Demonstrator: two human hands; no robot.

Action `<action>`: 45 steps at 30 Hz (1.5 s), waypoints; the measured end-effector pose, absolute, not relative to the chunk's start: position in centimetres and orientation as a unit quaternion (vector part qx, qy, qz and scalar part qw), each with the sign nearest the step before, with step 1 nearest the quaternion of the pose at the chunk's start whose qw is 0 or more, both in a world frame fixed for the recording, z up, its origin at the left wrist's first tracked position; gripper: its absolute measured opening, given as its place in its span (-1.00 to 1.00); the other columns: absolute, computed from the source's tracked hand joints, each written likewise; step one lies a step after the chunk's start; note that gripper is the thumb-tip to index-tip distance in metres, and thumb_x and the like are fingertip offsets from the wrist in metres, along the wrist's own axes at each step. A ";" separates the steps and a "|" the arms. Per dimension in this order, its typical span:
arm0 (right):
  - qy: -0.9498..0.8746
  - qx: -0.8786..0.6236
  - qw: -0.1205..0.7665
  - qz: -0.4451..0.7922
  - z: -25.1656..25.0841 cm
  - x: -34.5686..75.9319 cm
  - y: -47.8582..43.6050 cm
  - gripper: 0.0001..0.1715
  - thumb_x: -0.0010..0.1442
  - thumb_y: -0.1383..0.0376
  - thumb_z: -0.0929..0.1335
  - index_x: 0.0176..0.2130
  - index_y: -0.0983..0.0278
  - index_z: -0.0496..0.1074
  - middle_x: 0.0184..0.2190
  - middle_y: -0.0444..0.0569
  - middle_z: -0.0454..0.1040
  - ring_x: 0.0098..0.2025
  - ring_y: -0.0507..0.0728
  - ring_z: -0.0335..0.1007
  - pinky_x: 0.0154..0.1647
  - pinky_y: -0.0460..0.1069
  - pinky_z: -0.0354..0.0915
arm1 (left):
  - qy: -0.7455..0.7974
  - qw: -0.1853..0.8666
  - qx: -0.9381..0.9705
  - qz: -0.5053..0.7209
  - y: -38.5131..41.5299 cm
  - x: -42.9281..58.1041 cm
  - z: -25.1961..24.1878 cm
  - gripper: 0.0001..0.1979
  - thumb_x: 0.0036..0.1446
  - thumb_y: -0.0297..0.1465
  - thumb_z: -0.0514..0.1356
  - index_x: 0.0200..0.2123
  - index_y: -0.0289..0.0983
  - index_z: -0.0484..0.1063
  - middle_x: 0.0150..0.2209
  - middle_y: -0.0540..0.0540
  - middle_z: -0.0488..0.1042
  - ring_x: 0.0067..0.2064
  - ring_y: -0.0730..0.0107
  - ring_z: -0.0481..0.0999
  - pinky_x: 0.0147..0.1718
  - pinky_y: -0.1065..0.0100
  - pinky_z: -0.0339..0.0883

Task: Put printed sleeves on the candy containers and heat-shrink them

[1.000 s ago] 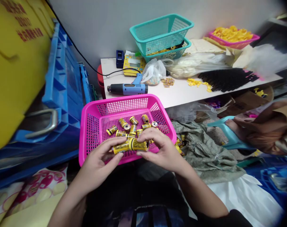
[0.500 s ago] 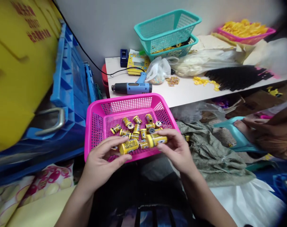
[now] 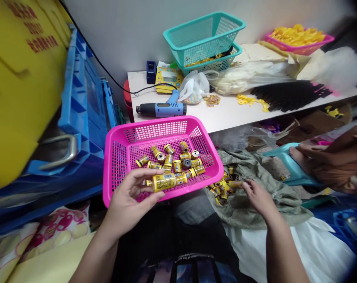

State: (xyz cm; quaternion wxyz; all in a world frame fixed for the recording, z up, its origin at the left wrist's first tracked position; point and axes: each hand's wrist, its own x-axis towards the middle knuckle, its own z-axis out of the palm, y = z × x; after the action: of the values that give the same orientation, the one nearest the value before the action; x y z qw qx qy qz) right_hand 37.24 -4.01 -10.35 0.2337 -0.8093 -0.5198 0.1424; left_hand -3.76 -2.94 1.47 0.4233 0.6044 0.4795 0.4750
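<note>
My left hand (image 3: 128,202) pinches a yellow labelled cylinder (image 3: 163,181) over the near edge of a pink mesh basket (image 3: 116,157). Several more small yellow cylinders (image 3: 178,159) lie loose on the basket floor. My right hand (image 3: 256,196) reaches down to the right of the basket, fingertips at a pile of yellow cylinders (image 3: 224,186) on a grey-green cloth (image 3: 263,175). Its fingers are curled over the pile; what they hold is hidden.
A white table (image 3: 225,114) carries a blue heat gun (image 3: 163,109), stacked teal baskets (image 3: 204,43), plastic bags, yellow rings and a pink tray of yellow parts (image 3: 299,39). Blue crates (image 3: 84,102) and a yellow board stand left. Another person's foot on a teal stool (image 3: 287,165) is at right.
My right hand let go of its cylinder over the basket and swung down right to the pile on the cloth. My left hand kept its cylinder in place.
</note>
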 end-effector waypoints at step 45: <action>-0.941 -0.331 0.008 -0.069 13.6 22.3 33.7 -0.05 -0.08 0.27 -0.27 -0.44 0.73 0.43 -0.18 0.04 0.54 0.02 0.14 0.41 -0.25 0.05 0.22 | 0.759 0.328 0.389 0.407 -4.0 -8.7 -5.7 -0.73 0.19 -0.27 0.16 -0.05 -0.17 0.42 0.07 -0.17 0.51 0.16 0.09 0.46 0.21 -0.02 0.27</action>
State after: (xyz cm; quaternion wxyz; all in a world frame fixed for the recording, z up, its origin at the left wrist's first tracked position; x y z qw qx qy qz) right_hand 22.27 33.71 13.64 0.0083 -0.3315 -0.9409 -0.0694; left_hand -8.70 -3.97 -5.72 0.3278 0.3887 0.7587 0.4073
